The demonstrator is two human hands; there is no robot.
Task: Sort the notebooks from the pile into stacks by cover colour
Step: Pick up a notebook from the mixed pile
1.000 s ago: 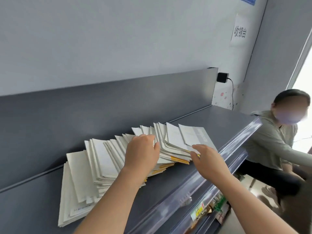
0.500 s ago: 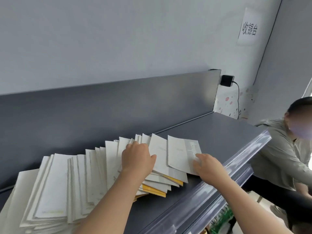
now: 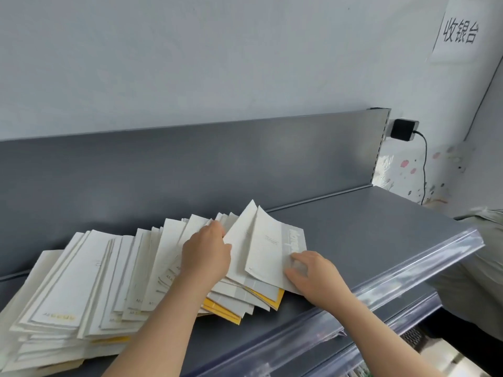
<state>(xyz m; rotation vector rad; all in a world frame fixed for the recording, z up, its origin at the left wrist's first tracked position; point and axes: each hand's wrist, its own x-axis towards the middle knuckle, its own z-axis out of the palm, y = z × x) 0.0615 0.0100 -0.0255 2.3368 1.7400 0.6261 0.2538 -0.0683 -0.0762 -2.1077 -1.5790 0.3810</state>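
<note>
Our left hand (image 3: 205, 257) presses flat on the fanned notebook pile (image 3: 89, 281) on the grey shelf (image 3: 367, 227); our right hand (image 3: 317, 276) pinches the top white notebook (image 3: 269, 248). Tugging could slide neighbours off the edge.

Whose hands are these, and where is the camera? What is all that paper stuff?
There is no machine here, just a person. The camera sits on their head and looks down, so you see their own arms. A pile of notebooks lies fanned out on a grey shelf. Most covers are white, and a few yellow notebooks peek out underneath. The left hand rests on the pile, fingertips tucked between notebooks; I cannot tell whether it grips one. The right hand holds the corner of the rightmost notebook, whose far edge curls up.
</note>
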